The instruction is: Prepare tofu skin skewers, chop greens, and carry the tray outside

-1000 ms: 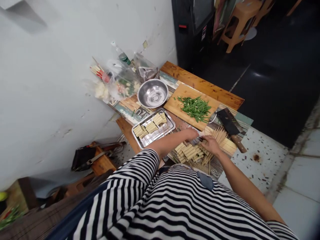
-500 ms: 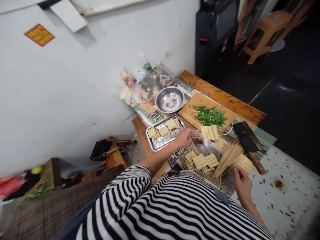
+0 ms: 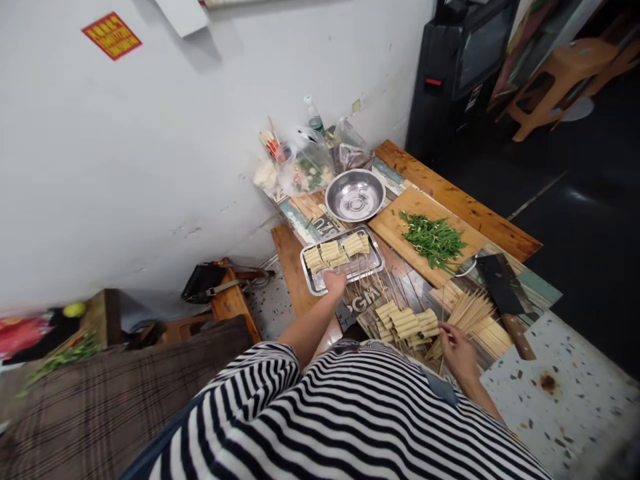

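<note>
My left hand (image 3: 335, 281) is at the near edge of a metal tray (image 3: 370, 268), fingers closed round the stick end of a skewer of pale yellow rolls (image 3: 340, 259), which look like tofu skin. Other skewered rolls (image 3: 356, 243) lie in the tray, sticks pointing towards me. My right hand (image 3: 459, 350) has its fingertips pinched together at the right end of a pile of rolls (image 3: 405, 323) on the table; what lies between them is too small to make out. Beside that hand a fan of bare bamboo skewers (image 3: 470, 310) is spread out.
A wooden cutting board (image 3: 395, 223) bears chopped greens (image 3: 434, 240). Right of it lies a cleaver (image 3: 500, 283). Behind the tray stand a steel bowl (image 3: 355, 195), plastic bags (image 3: 310, 167) and a bottle (image 3: 314, 117). A wooden bench (image 3: 450, 200) runs along the far side.
My left hand has carried the skewer of rolls leftwards from above the table to the tray. My right hand has moved left, from beside the bare skewers to the pile of rolls.
</note>
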`<state>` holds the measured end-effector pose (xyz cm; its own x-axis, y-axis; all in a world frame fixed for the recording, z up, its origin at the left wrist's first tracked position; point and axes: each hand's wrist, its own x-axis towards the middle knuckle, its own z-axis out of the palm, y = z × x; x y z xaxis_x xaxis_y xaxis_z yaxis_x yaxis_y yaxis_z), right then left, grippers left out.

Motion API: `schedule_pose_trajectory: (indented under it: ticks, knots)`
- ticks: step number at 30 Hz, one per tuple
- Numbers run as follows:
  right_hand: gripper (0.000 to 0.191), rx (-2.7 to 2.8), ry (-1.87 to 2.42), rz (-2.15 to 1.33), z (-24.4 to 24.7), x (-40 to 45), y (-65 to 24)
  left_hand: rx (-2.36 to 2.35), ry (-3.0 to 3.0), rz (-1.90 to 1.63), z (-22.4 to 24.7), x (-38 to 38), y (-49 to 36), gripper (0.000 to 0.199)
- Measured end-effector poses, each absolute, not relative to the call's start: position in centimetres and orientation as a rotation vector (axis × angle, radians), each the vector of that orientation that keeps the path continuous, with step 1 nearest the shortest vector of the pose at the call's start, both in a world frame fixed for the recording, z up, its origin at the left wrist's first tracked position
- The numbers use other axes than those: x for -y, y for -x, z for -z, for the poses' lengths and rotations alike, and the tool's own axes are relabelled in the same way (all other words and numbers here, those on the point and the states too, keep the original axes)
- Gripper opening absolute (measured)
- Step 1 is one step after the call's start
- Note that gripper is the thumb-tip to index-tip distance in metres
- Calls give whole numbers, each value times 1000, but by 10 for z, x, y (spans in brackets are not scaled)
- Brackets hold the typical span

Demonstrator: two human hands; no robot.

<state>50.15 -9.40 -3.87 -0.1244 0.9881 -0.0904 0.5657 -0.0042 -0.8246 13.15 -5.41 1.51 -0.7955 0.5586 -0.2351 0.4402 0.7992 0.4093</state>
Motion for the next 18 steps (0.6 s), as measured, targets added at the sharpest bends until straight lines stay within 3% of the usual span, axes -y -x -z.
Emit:
schedule_pose_trajectory:
  ticks: [4, 7, 10, 12, 14, 18]
  knots:
    - [42, 1904, 1535, -979, 43, 87, -493, -2615, -694, -389, -18, 51, -135, 25]
    - [43, 2093, 1452, -934, 46, 69, -482, -2654, -703, -348, -33, 59, -140, 47]
    - [44, 2240, 1429, -918, 45, 44, -467, -2703, -1150, -313, -51, 73, -152, 60]
    - [40, 2310, 1477, -951, 43, 28, -457, -2369, -1829, -186, -57, 77, -163, 55]
    - [35, 2351, 1537, -1013, 43, 17, -449, -1731, -2365, 3, -55, 73, -177, 52]
    - [27, 2353, 1560, -1111, 47, 13, -444, -1047, -2676, 230, -34, 46, -205, 43]
